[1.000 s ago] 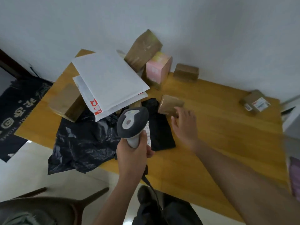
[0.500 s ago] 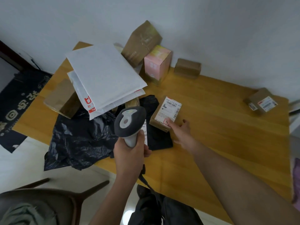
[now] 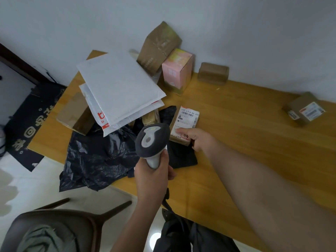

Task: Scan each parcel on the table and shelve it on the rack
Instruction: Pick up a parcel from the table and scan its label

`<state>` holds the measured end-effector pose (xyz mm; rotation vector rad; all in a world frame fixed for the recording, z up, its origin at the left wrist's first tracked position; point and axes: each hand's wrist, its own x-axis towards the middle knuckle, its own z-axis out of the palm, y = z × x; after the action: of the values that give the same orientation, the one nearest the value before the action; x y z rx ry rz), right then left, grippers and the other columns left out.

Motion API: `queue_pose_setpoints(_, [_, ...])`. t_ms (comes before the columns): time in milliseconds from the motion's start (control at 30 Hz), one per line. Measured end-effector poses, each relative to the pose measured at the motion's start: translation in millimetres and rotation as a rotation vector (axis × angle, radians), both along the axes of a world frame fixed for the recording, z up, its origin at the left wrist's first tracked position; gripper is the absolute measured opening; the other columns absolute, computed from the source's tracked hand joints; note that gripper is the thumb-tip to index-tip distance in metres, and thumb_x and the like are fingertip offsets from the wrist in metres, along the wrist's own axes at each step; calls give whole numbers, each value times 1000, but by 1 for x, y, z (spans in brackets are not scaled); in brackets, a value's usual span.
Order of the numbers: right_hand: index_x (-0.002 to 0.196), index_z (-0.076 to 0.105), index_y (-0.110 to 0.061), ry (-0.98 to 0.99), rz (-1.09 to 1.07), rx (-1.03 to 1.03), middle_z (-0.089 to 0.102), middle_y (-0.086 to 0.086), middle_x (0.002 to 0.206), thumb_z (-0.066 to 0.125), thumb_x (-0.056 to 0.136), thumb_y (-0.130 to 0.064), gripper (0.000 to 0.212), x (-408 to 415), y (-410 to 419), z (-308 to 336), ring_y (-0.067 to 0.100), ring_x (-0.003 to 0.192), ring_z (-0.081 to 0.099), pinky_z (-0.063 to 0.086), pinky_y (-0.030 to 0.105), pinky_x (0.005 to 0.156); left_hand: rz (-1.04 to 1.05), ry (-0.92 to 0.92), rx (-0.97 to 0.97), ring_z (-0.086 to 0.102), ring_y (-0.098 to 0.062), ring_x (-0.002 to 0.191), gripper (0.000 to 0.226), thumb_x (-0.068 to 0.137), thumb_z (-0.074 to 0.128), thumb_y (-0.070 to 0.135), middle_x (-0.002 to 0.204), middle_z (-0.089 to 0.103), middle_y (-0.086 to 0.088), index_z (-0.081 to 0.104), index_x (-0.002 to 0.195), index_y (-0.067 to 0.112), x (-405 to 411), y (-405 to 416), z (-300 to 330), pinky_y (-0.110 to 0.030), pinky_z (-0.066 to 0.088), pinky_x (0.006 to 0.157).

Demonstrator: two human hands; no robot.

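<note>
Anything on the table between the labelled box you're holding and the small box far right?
No. In the head view, only bare table lies between the labelled box under the right hand and the small box.

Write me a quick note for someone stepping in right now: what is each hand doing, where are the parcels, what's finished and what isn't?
Left hand grips the barcode scanner, aimed toward the small labelled box.
Right hand holds that box by its near end, label up, on the table.
Waiting on the table: white mailers, black bags, pink box, several brown boxes, one labelled box far right.
Done: box positioned for scanning. Whether it has scanned cannot be told.
Left: scan it, shelve it, then the others. The rack is not in view.
</note>
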<state>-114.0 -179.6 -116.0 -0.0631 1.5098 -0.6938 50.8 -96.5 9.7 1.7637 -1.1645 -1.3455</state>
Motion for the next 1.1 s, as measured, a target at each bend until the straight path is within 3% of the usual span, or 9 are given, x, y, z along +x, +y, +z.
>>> queue_pose_setpoints(67, [86, 62, -14, -42, -30, 39, 67, 3, 91, 76, 82, -16, 15, -4, 1, 3, 14, 77, 59, 39, 27, 67, -16, 3, -4, 64, -19, 46, 31, 95, 61, 20, 49, 63, -5, 60, 81, -7, -4, 0, 1, -23, 53, 46])
queue_pose_setpoints(100, [85, 61, -14, -51, -40, 55, 65, 2, 87, 76, 82, -17, 16, -6, 3, 1, 13, 75, 56, 40, 26, 73, -19, 8, -2, 64, -19, 46, 30, 95, 61, 20, 50, 63, -5, 60, 82, -7, -6, 0, 2, -22, 53, 46])
queue_pose_setpoints(200, [91, 61, -15, -88, -50, 62, 64, 3, 94, 82, 75, -24, 28, -4, 8, -5, 17, 96, 54, 35, 32, 98, -38, 14, 0, 65, -20, 47, 29, 95, 61, 20, 51, 64, -7, 60, 85, -7, -10, 0, 4, -22, 52, 45])
queue_pose_setpoints(267, [94, 63, -16, -97, -24, 56, 66, 2, 101, 82, 74, -24, 29, -1, 12, -10, 17, 108, 52, 36, 31, 94, -53, 14, -1, 65, -20, 47, 30, 95, 61, 20, 52, 64, -9, 61, 85, -8, -10, 0, 6, -23, 52, 45])
queue_pose_setpoints(367, [94, 63, -16, -72, -1, -20, 68, 1, 93, 75, 80, -15, 18, -3, 17, 0, 14, 97, 56, 34, 30, 90, -73, 33, 3, 66, -21, 48, 31, 95, 62, 20, 52, 64, -9, 60, 86, -10, -15, 3, 13, -25, 53, 47])
queue_pose_setpoints(500, [129, 53, -13, 29, -5, -130, 71, 2, 108, 81, 68, -12, 67, -21, 20, 19, 16, 97, 60, 36, 32, 74, -106, 71, 15, 69, -24, 52, 28, 94, 63, 23, 54, 64, -10, 59, 89, -4, -29, 11, 28, -30, 57, 50])
queue_pose_setpoints(567, [133, 51, -12, 72, -3, -155, 71, 1, 102, 82, 68, -13, 72, -33, 21, 29, 15, 92, 60, 35, 32, 71, -143, 76, -3, 68, -23, 52, 25, 94, 63, 24, 54, 64, -8, 58, 88, 0, -37, 17, 38, -31, 59, 52])
queue_pose_setpoints(967, [128, 53, -14, 200, 3, -236, 66, -4, 82, 71, 79, -8, 53, -85, 42, 67, 11, 77, 57, 37, 30, 66, -307, -15, -155, 66, -18, 55, 29, 96, 59, 25, 68, 66, -18, 61, 84, -2, -66, 49, 75, -17, 52, 50])
queue_pose_setpoints(1100, [101, 61, -19, 151, -23, -249, 65, -5, 78, 70, 81, -6, 26, -95, 49, 73, 11, 77, 55, 36, 28, 66, -328, -40, -165, 66, -15, 51, 27, 96, 59, 25, 69, 67, -18, 59, 84, 0, -73, 53, 82, -19, 53, 49])
